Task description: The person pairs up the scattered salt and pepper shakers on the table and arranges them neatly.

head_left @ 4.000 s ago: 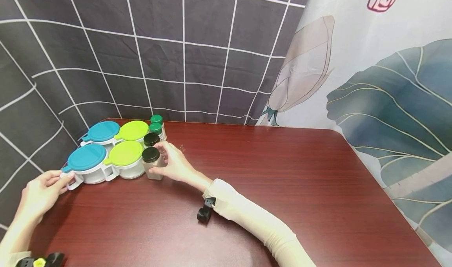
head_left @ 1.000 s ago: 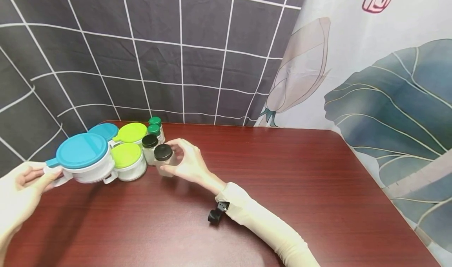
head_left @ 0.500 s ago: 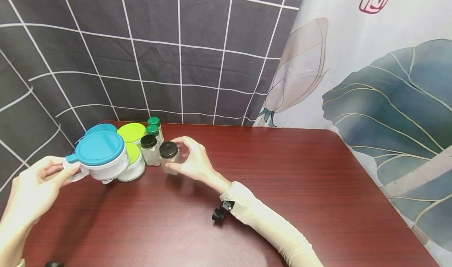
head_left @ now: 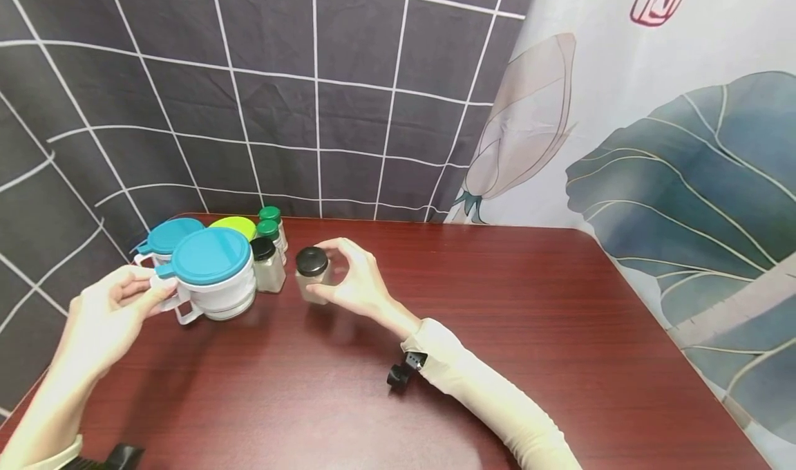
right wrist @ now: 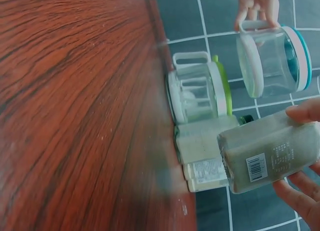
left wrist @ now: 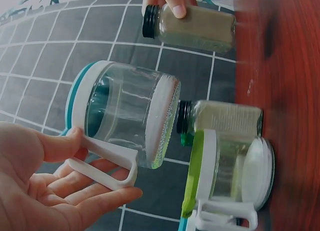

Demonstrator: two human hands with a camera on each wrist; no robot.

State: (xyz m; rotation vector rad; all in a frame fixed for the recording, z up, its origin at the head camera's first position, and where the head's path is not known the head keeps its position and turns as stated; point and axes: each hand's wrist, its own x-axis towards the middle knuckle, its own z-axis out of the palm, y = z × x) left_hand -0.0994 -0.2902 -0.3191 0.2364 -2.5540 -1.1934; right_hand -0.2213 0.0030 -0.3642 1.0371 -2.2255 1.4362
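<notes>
My left hand [head_left: 102, 321] pinches the white handle of a clear storage jar with a blue lid [head_left: 211, 256]. In the left wrist view, that jar [left wrist: 125, 111] hangs above the table, its handle between thumb and fingers. My right hand [head_left: 367, 287] grips a black-capped spice jar [head_left: 313, 276] between thumb and fingertips, lifted off the table. Brown powder and a barcode label show on the spice jar [right wrist: 270, 153] in the right wrist view. Another black-capped spice jar [head_left: 269, 273] stands between the two held jars.
Behind the held storage jar stand another blue-lidded jar [head_left: 171, 235] and a lime-lidded one [head_left: 235, 226]. The front lime-lidded jar [left wrist: 200, 176] shows in the left wrist view. Two green-capped bottles [head_left: 269, 229] stand near the tiled-pattern curtain [head_left: 354, 117]. Reddish-brown table [head_left: 472, 304] extends rightward.
My left hand has lifted the blue-lidded jar and carried it right, over the front lime-lidded jar. My right hand has taken the spice jar rightward and up, away from its neighbour.
</notes>
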